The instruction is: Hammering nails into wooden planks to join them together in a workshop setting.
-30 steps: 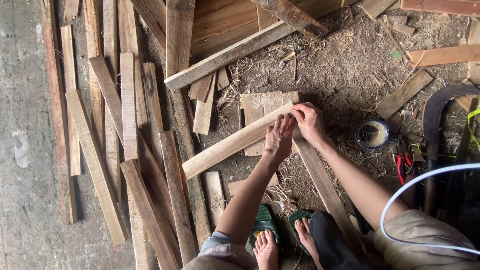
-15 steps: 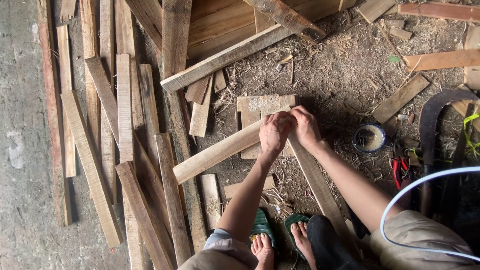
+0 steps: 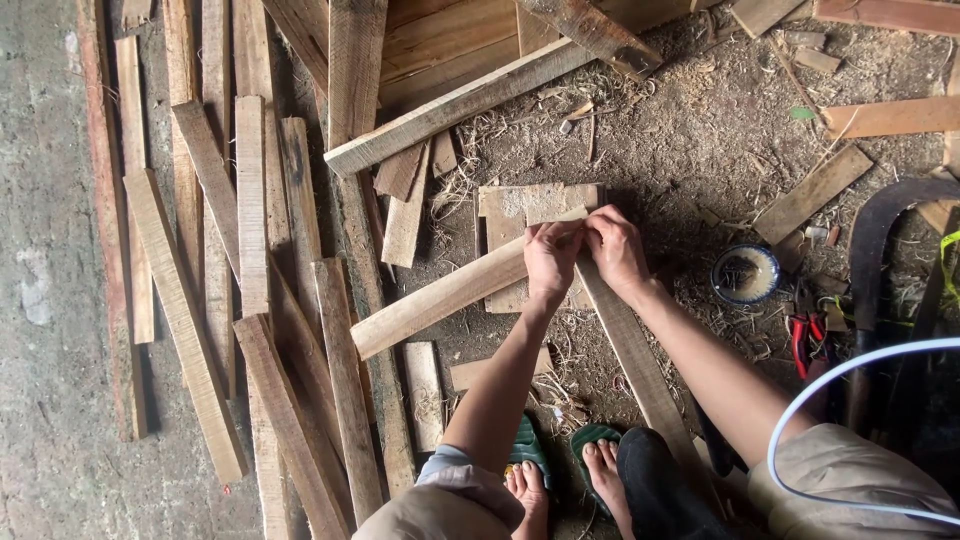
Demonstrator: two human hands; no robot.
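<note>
Gripping the upper end of the pale wooden slat [image 3: 440, 297], the left hand [image 3: 551, 256] is curled closed around it; the right hand [image 3: 613, 247], touching at three o'clock, pinches the same end. A second ago the left fingers were spread. The slat slants toward eight o'clock over a flat board [image 3: 520, 205], a small bowl [image 3: 745, 273] well apart at three o'clock.

Pale wooden slat [image 3: 440, 297]: long, flat, rough-sawn. Lies diagonally, upper end resting across short board [image 3: 535, 201], lower end on sawdust-strewn ground.
</note>
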